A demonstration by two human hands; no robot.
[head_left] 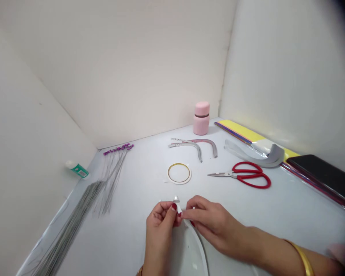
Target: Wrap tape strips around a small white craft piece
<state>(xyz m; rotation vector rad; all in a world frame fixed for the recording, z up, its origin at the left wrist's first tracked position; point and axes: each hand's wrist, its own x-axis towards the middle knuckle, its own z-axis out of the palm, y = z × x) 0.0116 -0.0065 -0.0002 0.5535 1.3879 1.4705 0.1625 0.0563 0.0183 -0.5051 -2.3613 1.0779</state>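
Note:
At the lower middle of the head view, my left hand (162,220) is closed, thumb and finger pinching the end of a white strip (200,245). A small shiny tip of it pokes up above the thumb. From there the strip curves down and right to the bottom edge. My right hand (212,218) touches it beside the left fingertips, fingers bent together in a pinch. Just beyond the hands lies a roll of narrow tape (189,179) with a yellow inner ring. Red-handled scissors (238,175) rest to its right, blades pointing left.
Grey wires (74,218) and purple-tipped stems (119,148) lie at left, near a green-labelled item (79,170). Curved strips (195,143) and a pink flask (201,119) stand toward the back. At right are coloured sheets (241,131), a grey coil (271,157) and a black phone-like slab (324,176).

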